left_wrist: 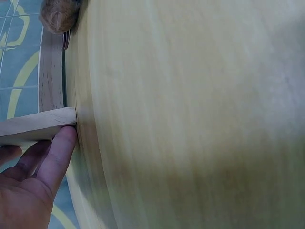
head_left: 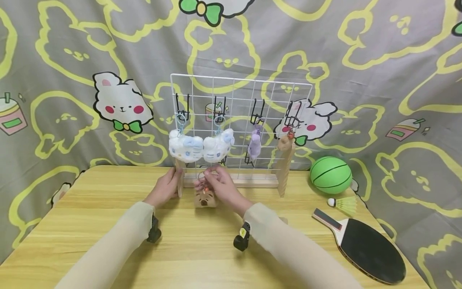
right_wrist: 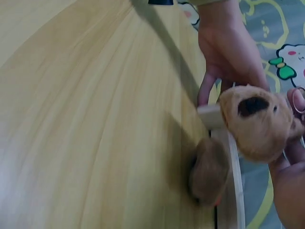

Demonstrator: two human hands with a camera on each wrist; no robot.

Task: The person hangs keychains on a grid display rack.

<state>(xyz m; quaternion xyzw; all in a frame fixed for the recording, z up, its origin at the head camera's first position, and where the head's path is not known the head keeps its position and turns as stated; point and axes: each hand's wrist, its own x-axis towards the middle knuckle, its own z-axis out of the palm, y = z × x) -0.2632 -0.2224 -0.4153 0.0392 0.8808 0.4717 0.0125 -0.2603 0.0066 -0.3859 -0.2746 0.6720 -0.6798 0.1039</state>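
My right hand (head_left: 221, 184) pinches the metal ring (right_wrist: 299, 99) of a brown plush keychain (right_wrist: 255, 124) with a dark nose. That plush hangs low in front of a white wire-grid rack (head_left: 234, 80) on wooden feet. A second brown furry shape (right_wrist: 209, 171) is blurred in the right wrist view, near the rack's base. With its fingertips, my left hand (head_left: 164, 186) presses the outer side of the rack's left wooden foot (left_wrist: 43, 121). On the rack's black hooks hang two white-and-blue plush keychains (head_left: 185, 148), a purple plush (head_left: 254, 144) and a light brown plush (head_left: 285, 143).
To the right on the wooden table (head_left: 90, 224) sits a green ball (head_left: 330, 175) with black lines. A yellow shuttlecock (head_left: 344, 204) lies before it, and a black table tennis paddle (head_left: 371, 249) nearer me. Behind the rack hangs a patterned grey curtain (head_left: 144, 60).
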